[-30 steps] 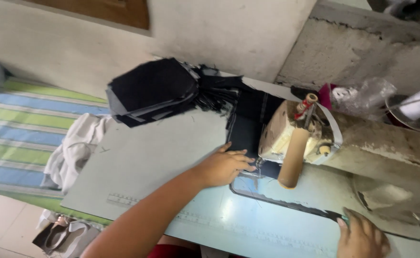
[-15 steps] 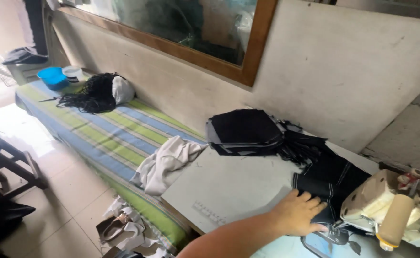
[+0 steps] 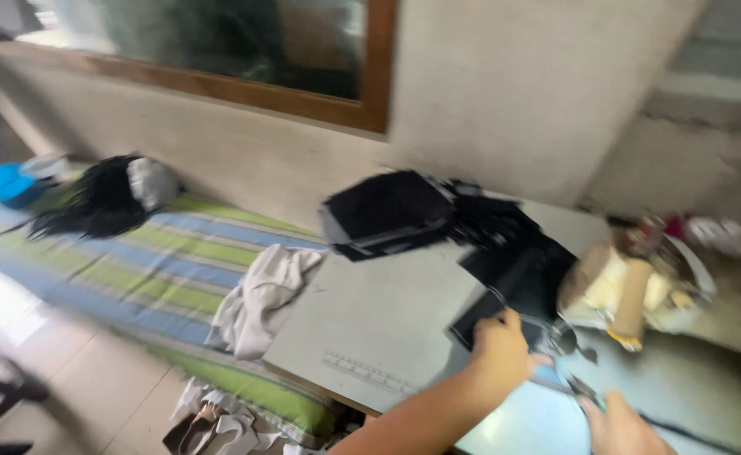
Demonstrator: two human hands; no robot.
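My left hand (image 3: 499, 350) rests on a flat piece of black fabric (image 3: 518, 282) lying on the pale sewing table (image 3: 370, 320), with its fingers curled over the near edge of the piece. The fabric runs under the head of a worn cream sewing machine (image 3: 632, 286) just right of the hand. Only part of my right hand (image 3: 619, 425) shows at the bottom edge, with a small dark object (image 3: 585, 392) at its fingertips. Blur hides whether it grips that object.
A stack of black fabric pieces (image 3: 387, 211) sits at the table's far side against the wall. A whitish cloth (image 3: 265, 295) hangs off the table's left edge. A striped mat (image 3: 134, 261) on the floor holds a dark bundle (image 3: 101, 202) and a blue bowl (image 3: 4, 181).
The view has swung left and then partly back. My left hand stays on the black fabric and its fingers have curled. My right hand is back in view at the bottom.
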